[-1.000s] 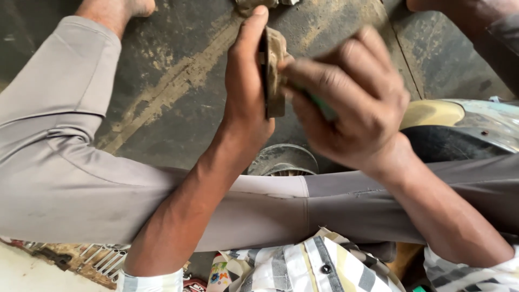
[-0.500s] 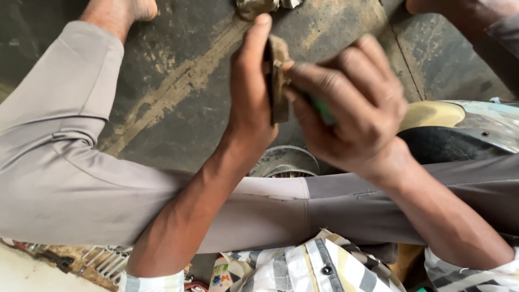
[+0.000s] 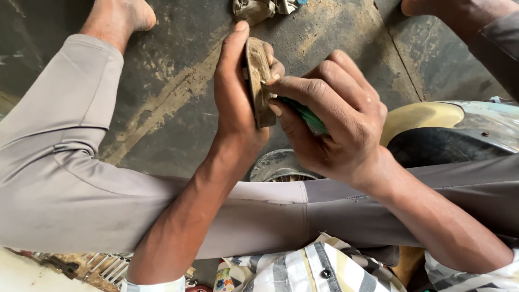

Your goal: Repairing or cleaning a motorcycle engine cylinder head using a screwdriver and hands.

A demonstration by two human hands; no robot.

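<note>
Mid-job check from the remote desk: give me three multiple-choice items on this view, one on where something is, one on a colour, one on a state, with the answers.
1. Where is the crumpled dirty rag?
A. On the dark floor at the top edge, beyond the hands
B. Draped over the grey trouser leg
C. Under the right hand

2. What colour is the handle of the tool gripped by the right hand?
A. Red
B. Green
C. Yellow

3. How is the flat, worn brown curved piece held by the left hand?
A. Lying flat on the floor
B. Edge-on toward the camera, thumb on one side and fingers on the other
C. Resting on the knee

Answers: 1 A, the rag lies on the floor above the fingertips. 2 B, green shows between the right fingers. 3 B, its thin edge faces up, clear of the floor.
</note>
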